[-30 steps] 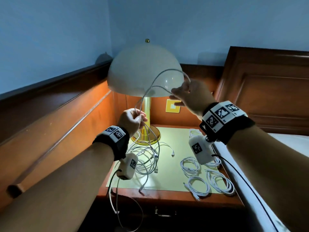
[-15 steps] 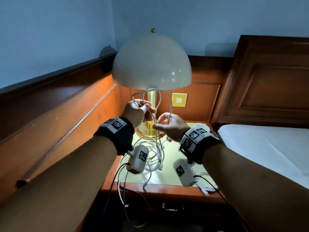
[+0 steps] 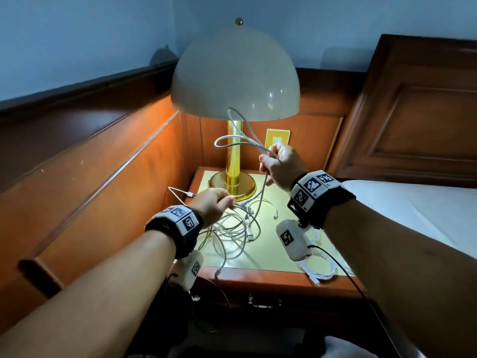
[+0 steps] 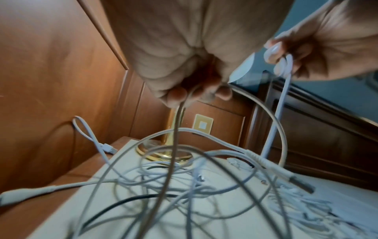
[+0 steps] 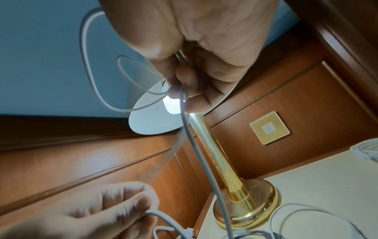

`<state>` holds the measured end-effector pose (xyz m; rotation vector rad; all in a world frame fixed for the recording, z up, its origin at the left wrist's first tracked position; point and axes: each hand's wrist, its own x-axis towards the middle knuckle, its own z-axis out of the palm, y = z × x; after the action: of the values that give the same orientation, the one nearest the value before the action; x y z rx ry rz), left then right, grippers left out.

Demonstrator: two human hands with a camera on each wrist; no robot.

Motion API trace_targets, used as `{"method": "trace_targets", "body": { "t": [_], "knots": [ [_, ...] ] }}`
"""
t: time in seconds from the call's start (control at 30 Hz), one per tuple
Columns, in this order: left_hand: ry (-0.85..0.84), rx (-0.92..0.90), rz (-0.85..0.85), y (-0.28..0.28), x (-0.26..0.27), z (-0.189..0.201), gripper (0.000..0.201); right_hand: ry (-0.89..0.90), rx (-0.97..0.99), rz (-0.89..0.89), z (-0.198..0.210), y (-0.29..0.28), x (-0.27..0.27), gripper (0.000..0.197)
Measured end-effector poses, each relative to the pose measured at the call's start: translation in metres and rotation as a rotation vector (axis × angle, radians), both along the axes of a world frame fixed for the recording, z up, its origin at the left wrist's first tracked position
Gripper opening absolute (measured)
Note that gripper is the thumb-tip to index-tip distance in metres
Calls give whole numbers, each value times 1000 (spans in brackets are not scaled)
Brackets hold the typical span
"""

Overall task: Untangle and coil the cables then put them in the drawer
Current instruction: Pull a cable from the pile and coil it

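A tangle of white cables (image 3: 233, 232) lies on the nightstand top (image 3: 260, 254) in front of the lamp base. My right hand (image 3: 280, 165) is raised beside the lamp stem and grips loops of a white cable (image 3: 240, 140) that stand up in front of the shade; the strand (image 5: 204, 153) hangs down from its fingers. My left hand (image 3: 215, 205) is lower, just above the tangle, and pinches a cable strand (image 4: 175, 129) that runs down into the pile. Coiled white cables (image 3: 318, 271) lie at the front right corner. The drawer (image 3: 263, 303) under the top is closed.
A lamp with a white dome shade (image 3: 236, 76) and brass stem (image 3: 233, 153) stands at the back of the nightstand. Wood panelling (image 3: 103, 164) runs along the left, a headboard (image 3: 413, 112) and white bed (image 3: 413, 210) at the right. A cable end (image 3: 189, 194) pokes out left.
The hands were close together under the shade half a second ago. Now the right hand has lifted up and right with the loops, and the left has dropped toward the tangle.
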<state>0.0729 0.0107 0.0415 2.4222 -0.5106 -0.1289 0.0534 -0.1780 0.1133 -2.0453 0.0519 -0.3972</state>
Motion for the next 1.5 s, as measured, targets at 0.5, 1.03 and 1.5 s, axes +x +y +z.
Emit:
{"method": "trace_targets", "body": {
  "t": [0.5, 1.03, 1.5],
  "knots": [
    [-5, 30, 357, 2, 8, -15, 26, -96, -76, -207, 21, -25, -3, 14],
    [172, -80, -143, -45, -17, -23, 32, -10, 501, -37, 40, -11, 0, 6],
    [132, -294, -70, -28, -3, -10, 12, 72, -133, -197, 11, -47, -15, 35]
  ]
}}
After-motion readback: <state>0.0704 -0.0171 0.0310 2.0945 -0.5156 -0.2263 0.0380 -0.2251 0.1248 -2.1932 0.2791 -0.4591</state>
